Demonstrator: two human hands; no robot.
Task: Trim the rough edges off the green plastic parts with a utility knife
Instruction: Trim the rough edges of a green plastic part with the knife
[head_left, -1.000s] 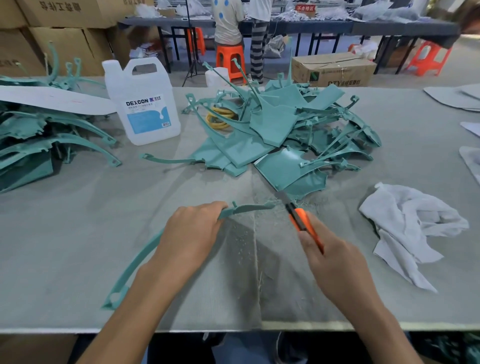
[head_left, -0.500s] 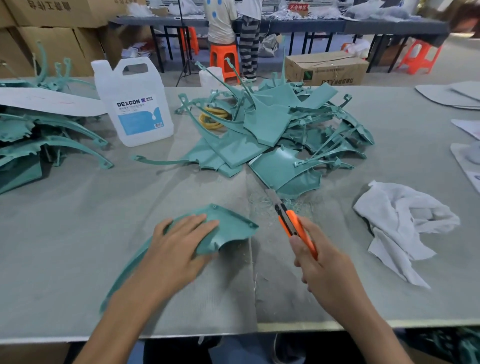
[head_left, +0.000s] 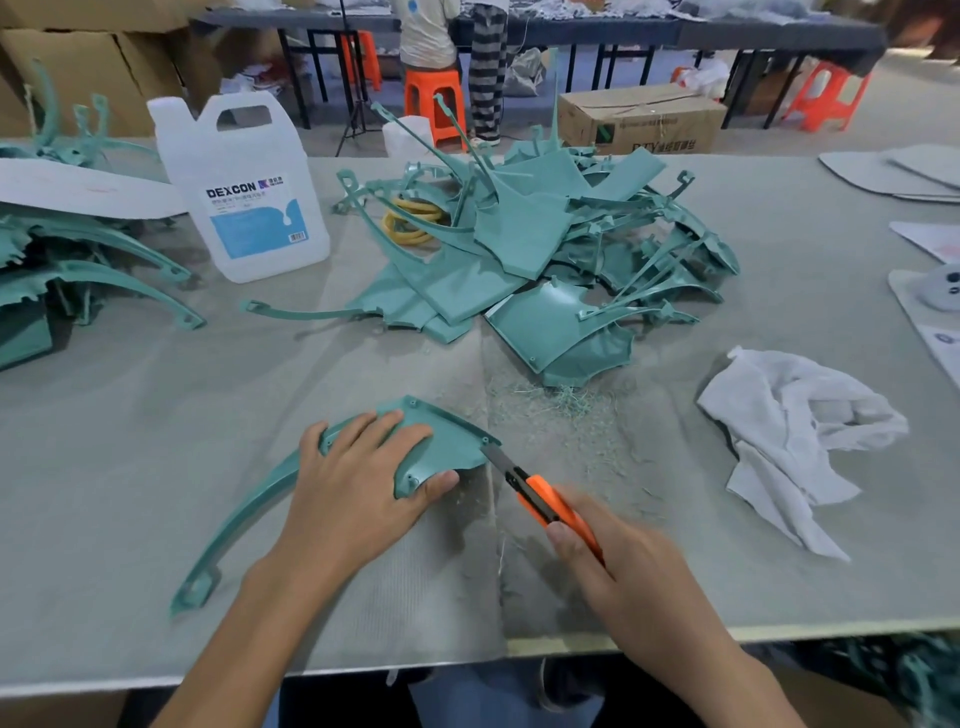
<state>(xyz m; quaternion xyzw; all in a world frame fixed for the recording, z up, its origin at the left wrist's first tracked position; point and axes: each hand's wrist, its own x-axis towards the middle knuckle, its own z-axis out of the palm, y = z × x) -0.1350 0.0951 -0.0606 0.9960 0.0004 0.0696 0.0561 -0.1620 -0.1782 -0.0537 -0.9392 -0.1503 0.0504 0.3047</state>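
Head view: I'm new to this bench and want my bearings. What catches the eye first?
Nearest the camera, the left hand presses a green part flat while the right hand holds an orange knife with its blade at the part's right edge. Behind them lies a pile of green parts, with a white jug to its left.

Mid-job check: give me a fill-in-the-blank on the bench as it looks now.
1. The left hand presses a green part flat on the ____.
2. The right hand grips a utility knife whose handle is ____.
3. The white jug has a label that reads ____.
4. The white cloth lies to the knife's ____.
Missing words: table; orange; DEXCON; right.
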